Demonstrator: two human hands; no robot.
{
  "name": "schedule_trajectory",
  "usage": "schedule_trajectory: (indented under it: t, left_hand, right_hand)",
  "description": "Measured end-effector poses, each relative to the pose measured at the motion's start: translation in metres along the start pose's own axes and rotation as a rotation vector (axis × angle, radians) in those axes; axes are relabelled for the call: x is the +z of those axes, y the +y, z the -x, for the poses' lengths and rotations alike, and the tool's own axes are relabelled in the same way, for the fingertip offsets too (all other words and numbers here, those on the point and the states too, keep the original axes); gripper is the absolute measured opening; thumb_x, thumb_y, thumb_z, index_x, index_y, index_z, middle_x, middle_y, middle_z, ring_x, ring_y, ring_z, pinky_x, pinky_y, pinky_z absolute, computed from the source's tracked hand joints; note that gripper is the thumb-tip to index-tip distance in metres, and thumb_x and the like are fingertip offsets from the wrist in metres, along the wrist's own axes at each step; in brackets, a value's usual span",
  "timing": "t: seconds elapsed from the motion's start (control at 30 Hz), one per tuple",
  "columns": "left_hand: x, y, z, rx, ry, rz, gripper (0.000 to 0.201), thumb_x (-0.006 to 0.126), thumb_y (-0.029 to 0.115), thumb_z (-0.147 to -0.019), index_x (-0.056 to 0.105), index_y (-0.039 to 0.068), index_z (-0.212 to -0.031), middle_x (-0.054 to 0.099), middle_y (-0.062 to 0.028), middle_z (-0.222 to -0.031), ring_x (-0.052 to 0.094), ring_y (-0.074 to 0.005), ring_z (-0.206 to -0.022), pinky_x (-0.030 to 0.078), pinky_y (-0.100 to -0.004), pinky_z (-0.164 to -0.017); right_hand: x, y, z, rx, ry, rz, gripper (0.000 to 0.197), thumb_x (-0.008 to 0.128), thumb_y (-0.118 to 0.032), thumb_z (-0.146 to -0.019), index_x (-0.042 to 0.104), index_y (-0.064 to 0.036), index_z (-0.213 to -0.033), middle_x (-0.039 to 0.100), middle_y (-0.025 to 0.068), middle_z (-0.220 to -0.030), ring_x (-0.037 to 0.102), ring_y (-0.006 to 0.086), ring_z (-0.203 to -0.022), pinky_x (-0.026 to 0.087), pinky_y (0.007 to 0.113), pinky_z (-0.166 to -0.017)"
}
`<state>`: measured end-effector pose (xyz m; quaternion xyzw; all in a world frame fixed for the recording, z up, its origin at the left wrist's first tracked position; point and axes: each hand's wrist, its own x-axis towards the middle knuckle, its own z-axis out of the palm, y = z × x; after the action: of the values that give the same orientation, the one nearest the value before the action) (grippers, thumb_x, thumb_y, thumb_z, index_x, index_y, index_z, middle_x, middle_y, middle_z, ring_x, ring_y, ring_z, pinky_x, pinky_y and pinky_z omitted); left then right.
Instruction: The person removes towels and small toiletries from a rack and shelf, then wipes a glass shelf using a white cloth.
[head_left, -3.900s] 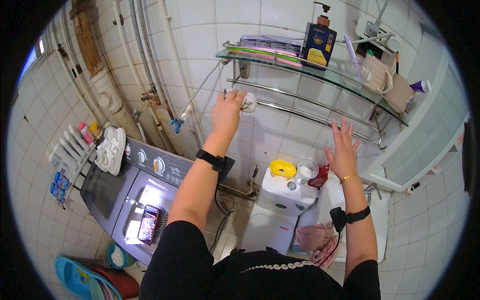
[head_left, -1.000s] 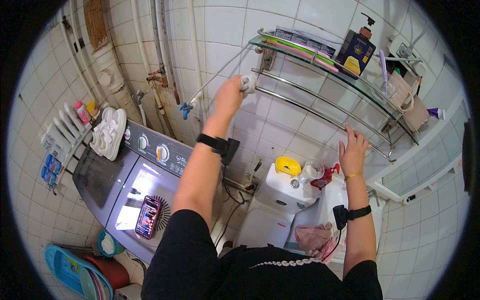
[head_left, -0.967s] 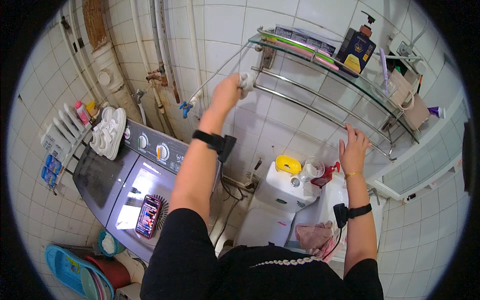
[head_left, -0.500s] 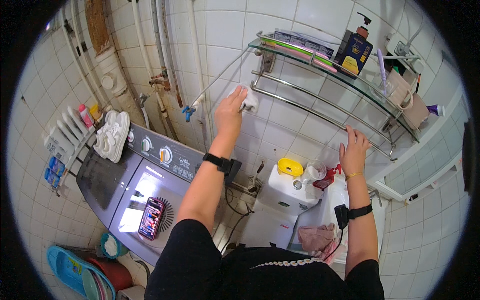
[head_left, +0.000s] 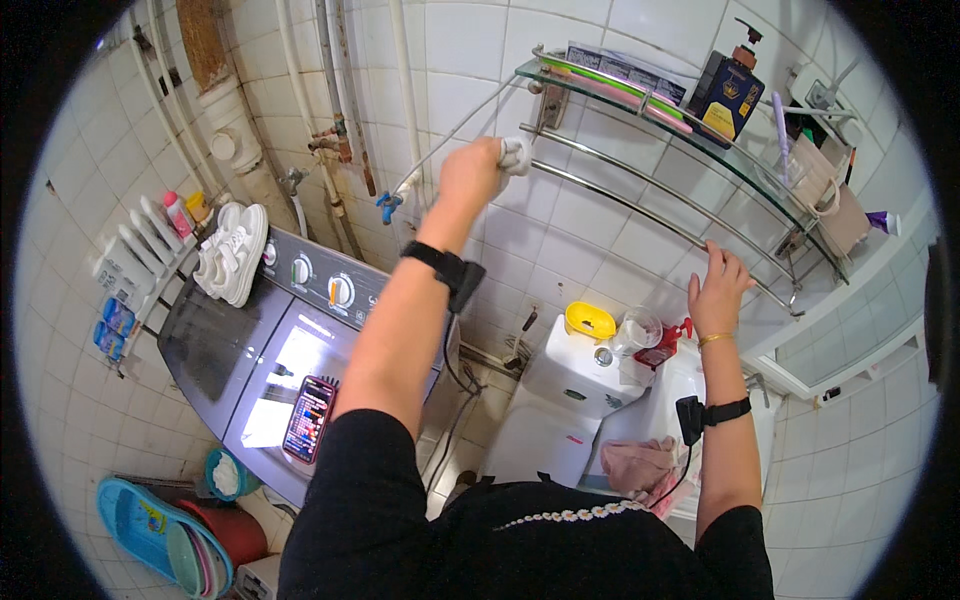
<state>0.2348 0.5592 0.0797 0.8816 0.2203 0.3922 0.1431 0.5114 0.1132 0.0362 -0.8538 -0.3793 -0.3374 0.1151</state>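
Note:
My left hand (head_left: 472, 180) is closed on a white cloth (head_left: 516, 157), which sits at the left end of the metal towel rail (head_left: 615, 203). Part of the cloth is hidden behind my fingers. My right hand (head_left: 718, 290) is farther right along the same rail, its fingertips touching the lower bar and its thumb apart. Above the rail, a curved glass shelf (head_left: 620, 105) bears a dark pump bottle (head_left: 727, 95), a green and pink strip and flat packets (head_left: 625, 68).
Below stand a white toilet (head_left: 540, 440) with a yellow dish (head_left: 590, 321) on its tank, a red pump bottle (head_left: 662, 345) and a sink with pink cloths (head_left: 640, 468). At left are a washing machine (head_left: 215, 350), a phone (head_left: 308, 420), white shoes (head_left: 232, 255) and a blue faucet (head_left: 388, 207).
My left hand has moved up and right with the cloth, from the wall beside the rail to the rail's left end, its fingers now curled. My right hand stays at the rail.

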Motion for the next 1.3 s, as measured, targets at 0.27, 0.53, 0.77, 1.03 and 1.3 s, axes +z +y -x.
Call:
schedule_trajectory:
  t: [0.27,0.53,0.77,1.03,1.3]
  left_hand:
    - [0.048,0.007,0.069,0.019,0.442,-0.033,0.044,0.087,0.002,-0.097,0.086,0.015,-0.139,0.089,-0.0114,-0.132,0.085,-0.0397,-0.109,0.069,-0.0514,-0.092]
    - [0.026,0.004,0.027,0.03,0.437,0.123,0.038,0.085,0.001,-0.099,0.088,0.012,-0.135,0.089,-0.0114,-0.139,0.086,-0.0414,-0.119,0.069,-0.0512,-0.1]
    - [-0.001,-0.032,-0.012,-0.19,-0.18,0.088,0.027,0.08,0.011,-0.104,0.088,0.015,-0.129,0.088,-0.0159,-0.13,0.084,-0.0471,-0.113,0.068,-0.0565,-0.095]
    - [-0.006,0.008,-0.017,-0.049,0.34,0.179,0.027,0.07,0.004,-0.107,0.085,0.009,-0.128,0.086,-0.0232,-0.122,0.083,-0.0494,-0.113,0.066,-0.0571,-0.097]
    - [0.028,-0.01,-0.121,0.048,-0.206,0.071,0.016,0.08,0.005,-0.1,0.085,0.003,-0.115,0.086,-0.0306,-0.111,0.082,-0.0517,-0.104,0.066,-0.0556,-0.092]
  right_hand:
    - [-0.009,0.006,0.0,-0.022,-0.018,-0.016,0.088,0.095,-0.013,-0.095,0.061,-0.0233,-0.176,0.064,0.0141,-0.164,0.055,0.044,-0.158,0.036,0.082,-0.137]
    - [-0.01,-0.006,-0.005,-0.023,-0.027,-0.031,0.091,0.096,-0.014,-0.094,0.061,-0.0224,-0.177,0.064,0.0157,-0.164,0.054,0.0455,-0.159,0.034,0.079,-0.138]
    - [-0.011,-0.013,-0.006,-0.018,-0.009,-0.028,0.091,0.096,-0.014,-0.093,0.061,-0.0225,-0.177,0.063,0.0158,-0.163,0.055,0.0462,-0.157,0.034,0.08,-0.138]
    - [-0.02,0.007,-0.009,-0.011,-0.037,-0.059,0.091,0.096,-0.013,-0.093,0.061,-0.0229,-0.177,0.063,0.0156,-0.163,0.054,0.0468,-0.159,0.034,0.084,-0.138]
    - [-0.02,0.008,-0.012,-0.002,-0.033,-0.079,0.091,0.097,-0.016,-0.091,0.062,-0.0224,-0.175,0.061,0.0173,-0.163,0.053,0.0478,-0.159,0.032,0.086,-0.138]
